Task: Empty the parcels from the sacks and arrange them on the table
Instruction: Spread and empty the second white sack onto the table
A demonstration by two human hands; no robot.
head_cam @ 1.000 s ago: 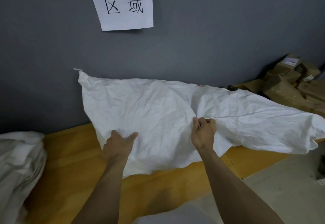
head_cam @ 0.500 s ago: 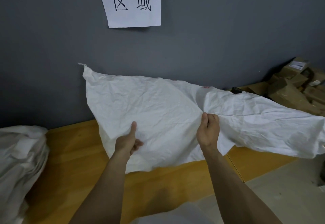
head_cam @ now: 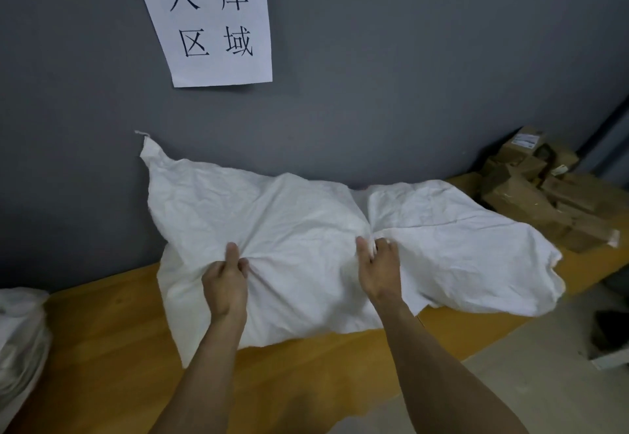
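Observation:
A large white woven sack [head_cam: 292,215] lies limp over the orange wooden table [head_cam: 112,338], its upper left corner leaning against the grey wall. My left hand [head_cam: 226,280] grips a bunch of its cloth near the lower left, thumb up. My right hand [head_cam: 377,266] pinches a gathered fold at the sack's middle. The sack's right half droops past the table's front edge. Several brown cardboard parcels [head_cam: 541,195] are piled on the table at the far right. What the sack holds is hidden.
More white sacks [head_cam: 20,338] are heaped at the table's left end. A paper sign with black characters [head_cam: 211,21] hangs on the wall above. Grey floor [head_cam: 510,396] lies at the lower right, with a dark object [head_cam: 609,335] on it.
My left hand has closed on the cloth, bunching it. The sack's right half has dropped lower and drawn in toward the middle. My head has moved closer.

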